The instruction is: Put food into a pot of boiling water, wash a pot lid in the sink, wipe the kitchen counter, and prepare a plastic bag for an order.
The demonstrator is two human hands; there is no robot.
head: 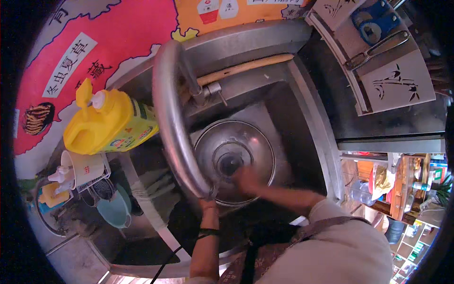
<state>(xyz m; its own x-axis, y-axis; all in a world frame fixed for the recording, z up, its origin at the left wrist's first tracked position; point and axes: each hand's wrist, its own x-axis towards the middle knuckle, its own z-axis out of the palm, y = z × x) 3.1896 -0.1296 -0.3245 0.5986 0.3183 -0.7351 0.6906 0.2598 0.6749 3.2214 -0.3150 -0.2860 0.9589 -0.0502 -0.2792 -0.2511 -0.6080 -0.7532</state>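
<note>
A round stainless steel basin (260, 152) with ringed inner walls lies in the deep metal sink (305, 142). My right hand (246, 179) reaches inside it, blurred, near its centre; whether the fingers hold anything is hidden. A thick gooseneck faucet spout (170, 106) arches across the view in front of the basin. My left hand (208, 203) is by the basin's near left rim, mostly covered by the spout's end, so its grip cannot be made out. A dark band is around the left wrist.
A yellow jug (92, 127) with a pump top stands left, above a white tub (85, 168) and a teal strainer (113, 209). A wooden rolling pin (244, 67) lies behind the faucet handle (214, 88). At upper right a white rack (393, 85) holds a peeler-like tool (379, 49).
</note>
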